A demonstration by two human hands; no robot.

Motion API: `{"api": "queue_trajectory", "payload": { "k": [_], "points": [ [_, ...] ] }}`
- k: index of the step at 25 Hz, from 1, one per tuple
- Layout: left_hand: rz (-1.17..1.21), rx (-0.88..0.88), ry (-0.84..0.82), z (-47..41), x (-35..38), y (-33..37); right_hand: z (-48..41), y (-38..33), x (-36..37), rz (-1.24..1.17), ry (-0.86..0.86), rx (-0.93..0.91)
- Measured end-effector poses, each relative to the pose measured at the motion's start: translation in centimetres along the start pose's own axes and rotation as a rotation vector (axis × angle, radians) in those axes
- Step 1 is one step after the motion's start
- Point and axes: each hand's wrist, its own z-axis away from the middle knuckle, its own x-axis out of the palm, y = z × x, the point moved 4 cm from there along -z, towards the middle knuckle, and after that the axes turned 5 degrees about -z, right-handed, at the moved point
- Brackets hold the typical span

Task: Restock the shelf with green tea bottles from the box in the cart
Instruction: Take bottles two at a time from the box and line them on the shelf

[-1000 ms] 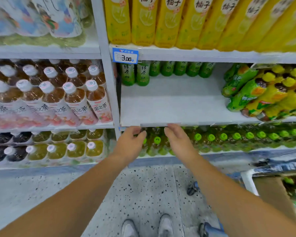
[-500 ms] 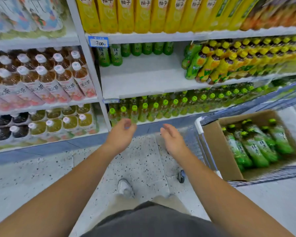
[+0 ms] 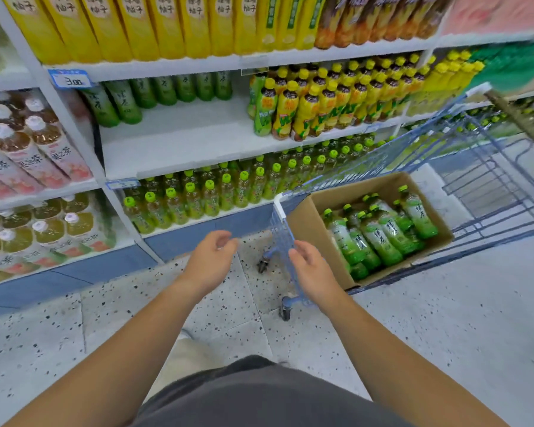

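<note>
Several green tea bottles [image 3: 379, 232] lie in an open cardboard box [image 3: 302, 229] inside a blue wire cart [image 3: 487, 186] at the right. The middle shelf [image 3: 179, 143] is mostly bare, with a row of green tea bottles [image 3: 154, 94] standing at its back. My left hand [image 3: 211, 260] hovers over the floor with relaxed fingers and holds nothing. My right hand [image 3: 310, 268] is also empty, its fingers loosely extended, just left of the box and in front of the cart's near corner.
Yellow-capped bottles [image 3: 336, 100] fill the right part of the middle shelf. Green-capped bottles [image 3: 216, 189] crowd the shelf below. Pink-labelled tea bottles [image 3: 28, 149] stand in the left bay. Yellow bottles [image 3: 142, 23] line the top shelf. A speckled floor [image 3: 444, 318] stretches in front of the cart.
Both hands have drawn back from the shelf's front edge, down and to the right toward the cart. My view has swung right, bringing the box of bottles into sight.
</note>
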Motion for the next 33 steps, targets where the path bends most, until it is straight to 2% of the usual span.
{"api": "queue_trajectory", "payload": {
  "k": [9,14,20,27,33],
  "points": [
    [0.013,-0.028,-0.104,0.2,14.4,5.8,-0.4,4.0,-15.1,0.036,0.108,0.058],
    [0.032,-0.050,-0.242,-4.2,21.5,8.7,-2.9,5.9,-20.6,0.063,0.151,0.138],
    [-0.058,-0.117,-0.417,-10.3,29.8,11.5,-7.3,8.9,-25.7,0.085,0.215,0.251],
    [-0.072,-0.349,-0.370,-15.5,36.8,8.9,-15.0,13.4,-29.4,0.203,0.149,0.306],
    [-0.049,-0.479,-0.125,-19.9,41.8,6.3,-23.0,19.3,-31.6,0.414,-0.008,0.313]
  ]
}}
